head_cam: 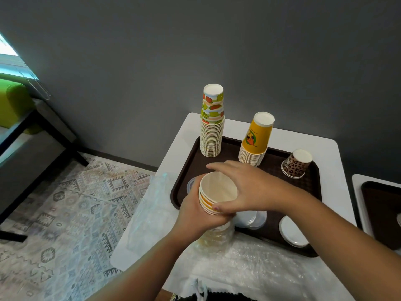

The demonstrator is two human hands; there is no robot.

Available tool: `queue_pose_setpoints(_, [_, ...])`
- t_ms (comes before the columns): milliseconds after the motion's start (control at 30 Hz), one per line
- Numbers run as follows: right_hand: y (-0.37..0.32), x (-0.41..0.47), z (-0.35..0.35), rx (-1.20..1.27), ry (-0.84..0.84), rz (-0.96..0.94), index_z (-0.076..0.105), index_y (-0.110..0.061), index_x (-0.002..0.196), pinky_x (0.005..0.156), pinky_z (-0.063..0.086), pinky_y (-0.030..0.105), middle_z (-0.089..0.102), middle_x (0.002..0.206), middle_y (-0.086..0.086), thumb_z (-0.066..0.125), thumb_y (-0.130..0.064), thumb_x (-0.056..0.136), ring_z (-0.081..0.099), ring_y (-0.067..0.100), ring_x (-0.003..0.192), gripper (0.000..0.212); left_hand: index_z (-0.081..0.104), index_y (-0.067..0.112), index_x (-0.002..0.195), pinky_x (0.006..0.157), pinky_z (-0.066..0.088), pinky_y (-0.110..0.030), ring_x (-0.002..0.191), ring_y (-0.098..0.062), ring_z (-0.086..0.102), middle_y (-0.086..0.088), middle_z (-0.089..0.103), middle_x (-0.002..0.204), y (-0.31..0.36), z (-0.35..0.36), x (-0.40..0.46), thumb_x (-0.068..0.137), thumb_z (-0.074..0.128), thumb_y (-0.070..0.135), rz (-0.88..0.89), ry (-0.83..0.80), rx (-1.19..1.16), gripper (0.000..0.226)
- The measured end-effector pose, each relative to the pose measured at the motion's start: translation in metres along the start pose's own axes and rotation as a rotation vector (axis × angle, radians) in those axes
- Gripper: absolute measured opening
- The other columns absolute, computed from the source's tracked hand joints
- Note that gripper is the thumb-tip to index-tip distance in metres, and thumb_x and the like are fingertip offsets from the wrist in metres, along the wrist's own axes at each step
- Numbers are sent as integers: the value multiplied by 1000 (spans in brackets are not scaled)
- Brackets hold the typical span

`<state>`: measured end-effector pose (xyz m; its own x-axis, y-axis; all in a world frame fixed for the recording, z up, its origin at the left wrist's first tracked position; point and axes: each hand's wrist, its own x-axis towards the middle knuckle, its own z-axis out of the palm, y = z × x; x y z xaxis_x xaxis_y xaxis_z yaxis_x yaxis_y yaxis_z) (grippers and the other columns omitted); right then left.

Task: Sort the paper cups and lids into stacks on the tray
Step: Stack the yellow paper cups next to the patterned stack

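Note:
Both hands hold a stack of yellow paper cups (213,197), mouth up, over the near left of the brown tray (271,233). My left hand (193,216) grips the stack from below and the side. My right hand (243,187) grasps the top cup's rim with fingers and thumb. The stack's lower part sits in a clear plastic sleeve (217,237). On the tray stand upside-down stacks: fruit-print cups (212,122), yellow cups (255,140), and leopard-print cups (296,164). Clear lids (251,219) and white lids (291,232) lie near the front.
The tray sits on a small white table (329,153) against a grey wall. Clear plastic wrap (249,263) covers the table's near part. A second brown tray (382,211) is on another table at right. A patterned rug (76,203) lies on the left.

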<state>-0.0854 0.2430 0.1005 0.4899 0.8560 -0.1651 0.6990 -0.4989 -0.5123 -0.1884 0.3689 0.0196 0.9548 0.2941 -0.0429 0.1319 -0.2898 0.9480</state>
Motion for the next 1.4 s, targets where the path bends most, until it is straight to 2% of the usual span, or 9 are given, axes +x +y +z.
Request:
queue_pose_setpoints(167, [6,0,-20,7,-42,-16,28,-35,145,98,35,21,41,142,-11,67,-53,78,40,7,126,80,38,34,132,84,47,-10,112,2,55,16,56,122,1,1,3,55,88,37,16,-32,-9,91])
queue_pose_setpoints(300, [17,2,-37,94,-13,-62,32,-41,141,102,38,23,42,139,-16,66,-54,74,40,1,124,76,43,36,119,78,50,-12,104,2,58,15,59,114,2,0,5,50,81,50,11,-16,2,80])
queue_pose_setpoints(433, [37,-2,-72,276,-76,-89,34,-42,138,88,42,7,43,132,-27,74,-29,76,43,-10,119,75,46,35,118,81,53,-20,102,-2,61,8,61,114,-3,-3,9,49,83,45,13,13,-15,79])
queue_pose_setpoints(533, [58,-4,-86,197,-166,-66,37,-45,132,82,44,8,41,121,-37,79,-16,74,44,-12,114,77,46,35,118,81,53,-21,100,-2,62,5,60,116,-5,-3,12,48,82,46,-4,10,-25,80])
queue_pose_setpoints(733, [78,13,-55,-54,-200,-16,38,-34,131,90,38,16,46,123,-15,87,-30,61,46,2,111,86,44,38,118,84,51,-20,102,3,58,8,57,118,-5,-1,16,44,80,53,-62,1,4,84])
queue_pose_setpoints(867, [87,26,-45,-3,-70,-5,46,-27,124,81,39,8,52,116,-10,87,-27,61,50,5,105,76,45,38,116,84,49,-15,105,2,57,12,58,117,-3,-2,18,45,81,50,-49,4,-4,81])
queue_pose_setpoints(1000, [104,40,-61,354,375,74,41,-29,124,80,45,8,55,110,-15,86,-20,63,56,-1,95,76,46,31,120,86,46,-12,108,1,55,16,57,117,-2,-2,18,47,81,48,-21,13,19,83])
queue_pose_setpoints(1200, [151,64,-46,624,645,317,34,-39,133,101,44,51,48,136,1,81,-64,49,47,22,125,100,46,26,121,83,44,-8,108,1,55,19,57,115,1,-2,18,47,80,48,-14,15,32,85])
queue_pose_setpoints(1400, [175,75,-22,668,727,440,32,-25,139,102,43,52,44,140,6,82,-30,70,46,26,126,86,47,25,120,80,42,-4,106,5,53,19,56,114,2,-2,18,48,85,38,-22,20,54,83])
